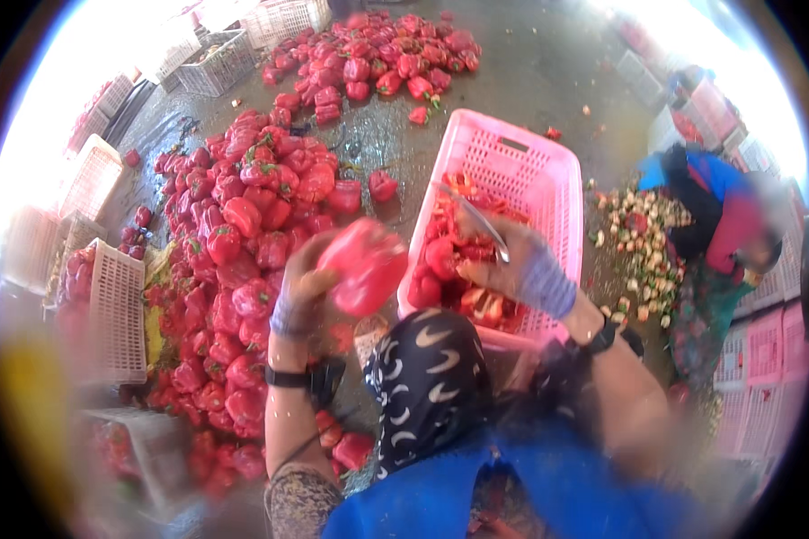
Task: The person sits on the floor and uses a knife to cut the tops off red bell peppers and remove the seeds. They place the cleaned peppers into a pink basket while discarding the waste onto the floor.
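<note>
My left hand, in a dirty work glove, holds a large red bell pepper that looks blurred. My right hand, gloved too, grips a knife with a thin, slightly curved metal blade, above a pink plastic crate. Whole peppers and opened or cut red pieces lie in the lower and left part of the crate. Left of my left hand spreads a big heap of red bell peppers on the wet floor.
A second pepper pile lies beyond. White crates stand at the left. At the right, cut pepper cores are heaped beside a person in blue and red, with stacked pink and white crates behind.
</note>
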Demonstrator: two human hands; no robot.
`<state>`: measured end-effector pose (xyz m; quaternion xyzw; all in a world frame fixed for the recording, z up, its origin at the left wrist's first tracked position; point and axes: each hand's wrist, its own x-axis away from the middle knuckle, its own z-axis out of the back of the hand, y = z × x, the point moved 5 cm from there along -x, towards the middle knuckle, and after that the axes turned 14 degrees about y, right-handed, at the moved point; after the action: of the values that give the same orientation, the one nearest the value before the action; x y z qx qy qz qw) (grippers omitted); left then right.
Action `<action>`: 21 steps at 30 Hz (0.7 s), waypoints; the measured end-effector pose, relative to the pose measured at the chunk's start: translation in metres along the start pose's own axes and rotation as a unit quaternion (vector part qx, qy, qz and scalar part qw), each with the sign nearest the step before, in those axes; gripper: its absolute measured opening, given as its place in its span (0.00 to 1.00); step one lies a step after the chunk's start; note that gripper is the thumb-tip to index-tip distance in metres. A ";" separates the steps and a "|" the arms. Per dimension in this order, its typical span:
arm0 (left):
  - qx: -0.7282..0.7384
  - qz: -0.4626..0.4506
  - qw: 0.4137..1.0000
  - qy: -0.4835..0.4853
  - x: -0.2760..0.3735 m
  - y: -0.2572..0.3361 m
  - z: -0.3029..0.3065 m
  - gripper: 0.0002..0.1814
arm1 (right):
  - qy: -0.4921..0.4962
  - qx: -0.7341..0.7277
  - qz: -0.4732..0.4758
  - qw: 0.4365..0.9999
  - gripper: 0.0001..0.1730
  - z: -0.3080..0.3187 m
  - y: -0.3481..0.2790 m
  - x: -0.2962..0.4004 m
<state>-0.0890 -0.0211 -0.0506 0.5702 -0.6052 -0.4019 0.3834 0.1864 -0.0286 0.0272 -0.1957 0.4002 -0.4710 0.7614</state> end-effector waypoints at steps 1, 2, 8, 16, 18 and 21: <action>-0.069 -0.034 0.996 -0.040 -0.004 0.030 -0.029 0.37 | 0.029 -0.007 0.017 0.999 0.36 0.004 -0.009 -0.010; -0.109 -0.039 0.991 -0.067 -0.008 0.043 -0.052 0.40 | 0.015 -0.045 0.003 0.999 0.38 0.008 -0.017 -0.014; -0.248 -0.071 0.951 -0.172 -0.009 0.077 -0.151 0.35 | -0.074 -0.356 -0.194 0.911 0.38 0.029 -0.008 0.006; -0.315 -0.141 0.936 0.067 -0.009 0.056 -0.208 0.39 | 0.043 -0.687 -0.320 0.651 0.16 0.015 0.022 0.073; -0.176 -0.100 0.977 0.064 0.004 0.035 -0.206 0.41 | 0.082 -0.709 -0.316 0.625 0.18 0.023 0.028 0.076; -0.107 -0.082 0.991 -0.020 0.016 0.014 -0.209 0.45 | 0.109 -0.572 -0.281 0.763 0.24 0.044 0.024 0.070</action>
<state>0.0971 -0.0471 0.0422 0.5658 -0.5175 -0.5054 0.3957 0.2515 -0.0819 0.0083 -0.6463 0.6024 -0.3657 0.2928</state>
